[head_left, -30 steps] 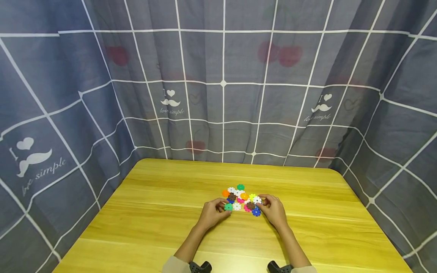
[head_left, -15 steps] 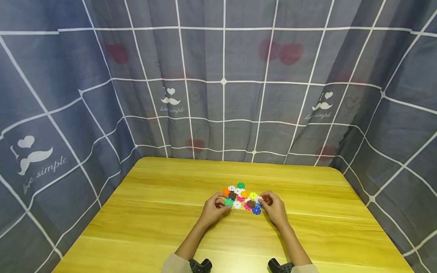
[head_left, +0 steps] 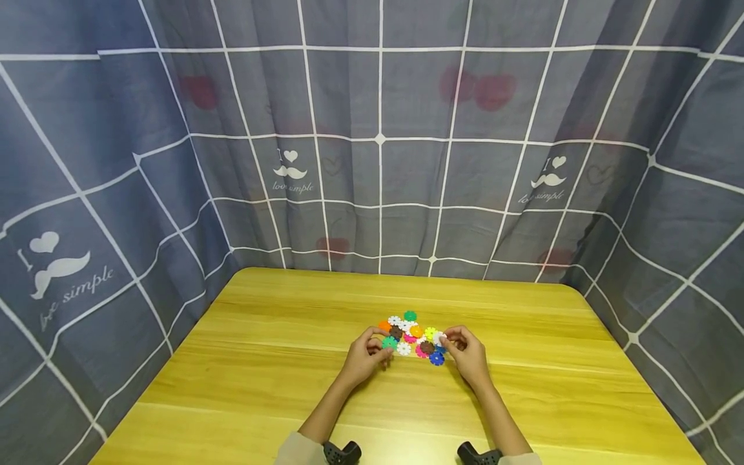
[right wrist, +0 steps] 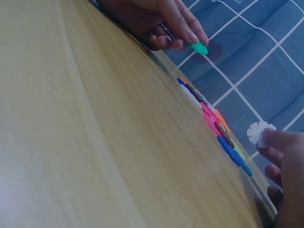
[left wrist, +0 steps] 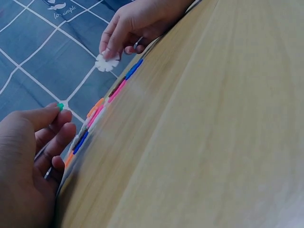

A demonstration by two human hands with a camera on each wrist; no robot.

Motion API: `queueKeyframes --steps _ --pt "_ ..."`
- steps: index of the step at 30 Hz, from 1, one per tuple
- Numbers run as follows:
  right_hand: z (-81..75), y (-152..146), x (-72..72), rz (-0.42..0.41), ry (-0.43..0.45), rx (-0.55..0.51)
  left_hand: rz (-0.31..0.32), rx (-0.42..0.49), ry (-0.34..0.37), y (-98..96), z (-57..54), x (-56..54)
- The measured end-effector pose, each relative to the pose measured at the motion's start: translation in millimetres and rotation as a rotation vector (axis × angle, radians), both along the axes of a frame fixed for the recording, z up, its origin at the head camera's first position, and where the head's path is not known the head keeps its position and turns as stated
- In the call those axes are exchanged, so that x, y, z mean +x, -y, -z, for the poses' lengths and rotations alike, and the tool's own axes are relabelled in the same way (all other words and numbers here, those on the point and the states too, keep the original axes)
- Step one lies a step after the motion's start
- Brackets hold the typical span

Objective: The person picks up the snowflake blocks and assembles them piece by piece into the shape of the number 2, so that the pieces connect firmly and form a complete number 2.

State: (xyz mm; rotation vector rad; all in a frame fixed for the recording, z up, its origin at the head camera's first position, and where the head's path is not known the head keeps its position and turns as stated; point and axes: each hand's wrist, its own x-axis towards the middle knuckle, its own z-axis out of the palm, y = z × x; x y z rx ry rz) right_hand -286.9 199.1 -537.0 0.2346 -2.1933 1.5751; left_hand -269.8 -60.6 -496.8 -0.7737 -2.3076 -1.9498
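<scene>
My left hand (head_left: pixel 361 355) pinches a green notched plastic disc (head_left: pixel 389 343) between thumb and forefinger; in the right wrist view the green disc (right wrist: pixel 198 48) is tilted and raised over the table. A white notched disc (right wrist: pixel 259 133) is pinched by my right hand (head_left: pixel 467 354), also raised, with its flower-like edge facing the left wrist camera. Between and below the hands lies a loose pile of similar discs, among them a yellow disc (head_left: pixel 431 333), a brown disc (head_left: pixel 427 347), a blue disc (head_left: pixel 437 358) and another white disc (head_left: pixel 403 349). The two held discs are apart.
The discs lie on a yellow wood-grain table (head_left: pixel 244 361). A grey-blue checked curtain (head_left: pixel 349 168) hangs behind the table and along both sides. Black devices (head_left: pixel 343 453) are strapped at both wrists, near the beige sleeves.
Both hands have lifted slightly, the green disc in the left and the white disc in the right rising off the pile. Little differs over the last half second.
</scene>
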Motion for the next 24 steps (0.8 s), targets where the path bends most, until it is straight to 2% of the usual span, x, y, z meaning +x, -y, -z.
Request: queueKeyframes --steps 4,6,11,14,18,24 --pt "-6.9 7 2.7 -0.078 0.008 -0.129 0.025 0.023 0.011 -0.8 -0.9 -0.4" --pt "-10.0 13 4.1 -0.153 -0.005 -0.181 0.046 0.043 0.027 -1.9 -0.3 -0.7" --pt "-15.6 29 8.4 -0.338 -0.016 -0.236 0.095 0.108 0.075 -5.5 1.9 -1.3" --pt "-19.6 40 13.3 -0.408 0.003 -0.270 0.095 0.144 0.122 -7.4 2.3 -1.1" --pt "-20.2 49 18.1 -0.464 0.012 -0.285 0.076 0.192 0.192 -9.3 1.5 -0.3" --pt "-5.3 53 13.4 -0.425 -0.023 -0.236 0.085 0.223 0.242 -10.0 2.1 0.3"
